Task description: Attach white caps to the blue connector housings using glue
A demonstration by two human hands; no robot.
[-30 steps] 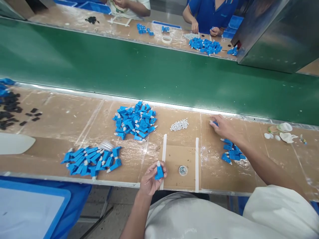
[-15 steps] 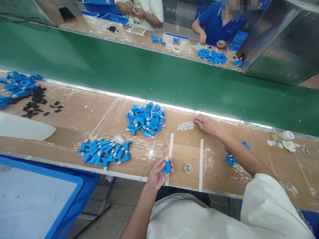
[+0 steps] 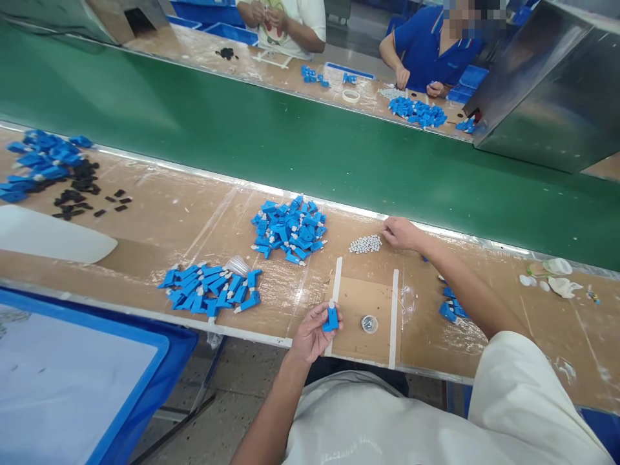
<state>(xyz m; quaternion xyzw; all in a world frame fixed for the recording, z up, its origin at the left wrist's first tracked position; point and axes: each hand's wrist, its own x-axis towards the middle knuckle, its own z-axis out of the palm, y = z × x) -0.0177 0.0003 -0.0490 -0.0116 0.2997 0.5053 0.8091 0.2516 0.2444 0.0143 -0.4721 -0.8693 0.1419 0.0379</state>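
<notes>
A small blue plastic part with a white tip (image 3: 331, 317) is pinched upright in my left hand (image 3: 311, 330), above the near edge of the table. My right hand (image 3: 398, 232) is stretched out to the right end of a pile of small pale-grey pieces (image 3: 365, 243). Its fingers are drawn together, and whatever they hold is too small or hidden to see. Between two strips of white tape, a small clear round cup (image 3: 369, 324) with bits of metal inside stands to the right of my left hand.
Heaps of blue parts (image 3: 289, 227) lie left of the grey pieces, with another heap (image 3: 211, 289) nearer. Black pieces (image 3: 83, 184) lie far left. A few blue parts (image 3: 452, 305) are under my right forearm. Beyond the green belt (image 3: 300, 145), two people work across from me.
The view has shifted slightly. My right hand has drawn its fingers in at the end of the grey pile. The blue part in my left hand has turned a little.
</notes>
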